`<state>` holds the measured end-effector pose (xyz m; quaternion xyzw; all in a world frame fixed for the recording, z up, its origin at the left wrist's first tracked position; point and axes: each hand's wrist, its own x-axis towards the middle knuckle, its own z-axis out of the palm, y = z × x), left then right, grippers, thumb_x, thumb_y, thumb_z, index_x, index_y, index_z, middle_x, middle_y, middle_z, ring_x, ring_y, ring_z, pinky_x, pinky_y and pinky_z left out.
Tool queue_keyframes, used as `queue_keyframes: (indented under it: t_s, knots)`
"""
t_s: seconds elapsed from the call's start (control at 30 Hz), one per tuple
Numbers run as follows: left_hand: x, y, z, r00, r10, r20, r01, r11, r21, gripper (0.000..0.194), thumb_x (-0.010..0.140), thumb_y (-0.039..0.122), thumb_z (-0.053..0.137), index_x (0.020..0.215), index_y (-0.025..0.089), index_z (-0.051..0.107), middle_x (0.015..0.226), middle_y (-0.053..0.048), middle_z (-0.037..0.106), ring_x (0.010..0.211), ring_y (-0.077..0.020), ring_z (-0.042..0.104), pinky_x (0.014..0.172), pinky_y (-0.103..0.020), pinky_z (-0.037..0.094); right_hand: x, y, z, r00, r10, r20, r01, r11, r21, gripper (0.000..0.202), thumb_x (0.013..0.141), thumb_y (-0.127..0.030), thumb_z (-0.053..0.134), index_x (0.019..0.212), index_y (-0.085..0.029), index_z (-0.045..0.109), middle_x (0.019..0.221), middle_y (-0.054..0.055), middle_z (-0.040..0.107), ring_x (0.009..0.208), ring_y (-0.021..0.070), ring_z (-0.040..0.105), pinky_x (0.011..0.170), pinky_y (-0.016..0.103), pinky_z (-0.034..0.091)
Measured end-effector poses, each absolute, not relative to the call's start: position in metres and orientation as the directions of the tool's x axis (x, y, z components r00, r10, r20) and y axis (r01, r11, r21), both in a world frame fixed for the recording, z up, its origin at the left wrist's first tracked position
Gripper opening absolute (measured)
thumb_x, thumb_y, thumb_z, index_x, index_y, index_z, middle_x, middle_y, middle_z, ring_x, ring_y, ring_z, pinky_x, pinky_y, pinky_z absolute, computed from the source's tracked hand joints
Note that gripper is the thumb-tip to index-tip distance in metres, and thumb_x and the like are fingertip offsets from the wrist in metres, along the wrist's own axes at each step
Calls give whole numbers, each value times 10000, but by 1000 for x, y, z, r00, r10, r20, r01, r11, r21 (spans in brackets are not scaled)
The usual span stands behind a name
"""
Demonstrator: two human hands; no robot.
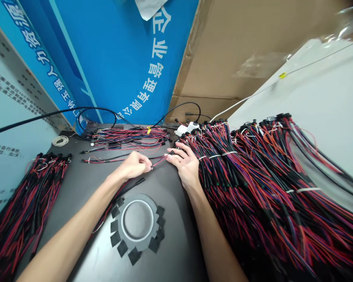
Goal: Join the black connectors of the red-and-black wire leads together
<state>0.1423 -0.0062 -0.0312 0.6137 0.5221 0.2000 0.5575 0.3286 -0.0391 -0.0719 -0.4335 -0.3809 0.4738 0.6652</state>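
My left hand (136, 164) is closed in a pinch on one end of a thin red wire (159, 162) over the middle of the dark table. At the wire's other end, my right hand (186, 163) holds a small black connector (171, 152) between thumb and fingers. Below my hands lies a round metal disc (137, 220) with black tape pieces stuck around its rim. A black and red cable (129, 187) runs beneath my left wrist. Behind my hands, a loose pile of red, black and blue wires (129, 137) is spread sideways.
Large tied bundles of red and black cables (241, 176) fill the right side. Another bundle (32, 196) hangs at the left edge. A coil of white cord (60, 141) sits back left. Blue panels (117, 58) and cardboard (223, 47) stand behind the table (176, 219).
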Motion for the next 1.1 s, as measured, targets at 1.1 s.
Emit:
queue_keyframes:
  t_s: [1.1]
  knots:
    - [141, -16, -24, 546, 815, -194, 634, -251, 732, 222, 757, 250, 602, 952, 154, 652, 804, -48, 683, 742, -188, 611, 690, -283, 453, 333, -38, -78, 370, 909, 194, 25, 199, -980, 355, 719, -314, 702, 1038, -190, 610, 931, 45, 666, 714, 104, 583, 633, 238, 474]
